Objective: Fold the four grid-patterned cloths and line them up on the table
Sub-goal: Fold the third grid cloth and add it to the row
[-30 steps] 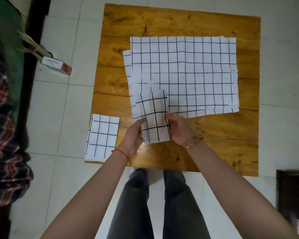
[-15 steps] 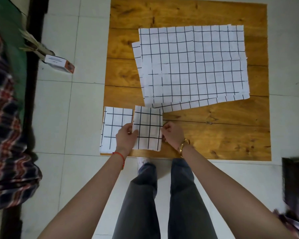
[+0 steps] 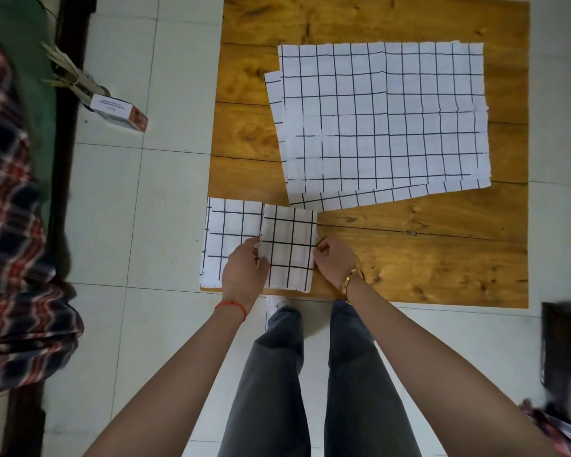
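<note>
Head view, looking down on the wooden table [image 3: 393,258]: two folded grid cloths lie side by side at its near left corner, the first folded cloth [image 3: 231,232] at the very corner and the second folded cloth [image 3: 289,249] touching it, perhaps overlapping its right edge slightly. Both have their long axis running 12 to 6 o'clock. The left hand [image 3: 244,275] rests on the seam between them, fingers curled about the second cloth's left edge at its 9 o'clock side; the right hand [image 3: 335,258] pinches its right edge at 3 o'clock, fingers drawn together on the cloth. So both hands are closed on the same small piece, which already lies flat on the table. Two cloths remain unfolded: the top spread cloth [image 3: 386,120] and the lower spread cloth [image 3: 376,199] peeking from under it, stacked toward 1 o'clock from the hands and well apart from them. Judging by this, the right hand is nearer that stack, and the free row space lies at 3 o'clock from the second cloth.
</note>
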`<action>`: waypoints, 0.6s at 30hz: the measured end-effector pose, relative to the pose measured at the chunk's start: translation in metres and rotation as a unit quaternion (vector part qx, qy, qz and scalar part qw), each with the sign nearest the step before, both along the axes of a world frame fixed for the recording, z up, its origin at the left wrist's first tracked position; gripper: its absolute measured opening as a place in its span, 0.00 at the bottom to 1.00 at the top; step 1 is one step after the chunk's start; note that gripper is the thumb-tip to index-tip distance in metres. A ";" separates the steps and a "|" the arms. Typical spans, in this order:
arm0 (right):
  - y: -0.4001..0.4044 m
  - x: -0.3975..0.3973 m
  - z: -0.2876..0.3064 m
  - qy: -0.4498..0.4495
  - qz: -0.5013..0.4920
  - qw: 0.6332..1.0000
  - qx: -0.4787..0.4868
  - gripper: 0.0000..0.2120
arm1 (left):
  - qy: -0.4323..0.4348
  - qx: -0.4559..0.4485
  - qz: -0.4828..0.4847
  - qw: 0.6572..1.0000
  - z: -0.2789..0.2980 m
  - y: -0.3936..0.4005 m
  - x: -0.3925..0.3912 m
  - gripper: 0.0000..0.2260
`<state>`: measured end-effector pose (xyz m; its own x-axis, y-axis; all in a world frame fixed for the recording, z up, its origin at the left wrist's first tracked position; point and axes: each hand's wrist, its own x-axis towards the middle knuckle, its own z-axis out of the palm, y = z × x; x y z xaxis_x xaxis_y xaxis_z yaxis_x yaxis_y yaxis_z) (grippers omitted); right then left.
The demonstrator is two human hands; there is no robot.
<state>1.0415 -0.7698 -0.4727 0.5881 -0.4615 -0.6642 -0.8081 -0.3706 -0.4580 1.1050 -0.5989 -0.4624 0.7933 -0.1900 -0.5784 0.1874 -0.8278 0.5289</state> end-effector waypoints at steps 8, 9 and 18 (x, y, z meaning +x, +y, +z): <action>-0.008 0.000 0.000 0.024 0.087 0.994 -0.054 0.06 | -0.032 0.021 0.015 0.999 0.002 0.000 0.000 0.17; -0.010 0.001 0.000 0.022 0.089 0.994 -0.063 0.06 | -0.038 0.027 0.006 0.999 0.003 -0.002 0.001 0.17; -0.066 0.033 0.007 -0.122 0.074 0.973 -0.181 0.04 | -0.108 0.032 -0.058 0.992 0.009 -0.040 0.031 0.15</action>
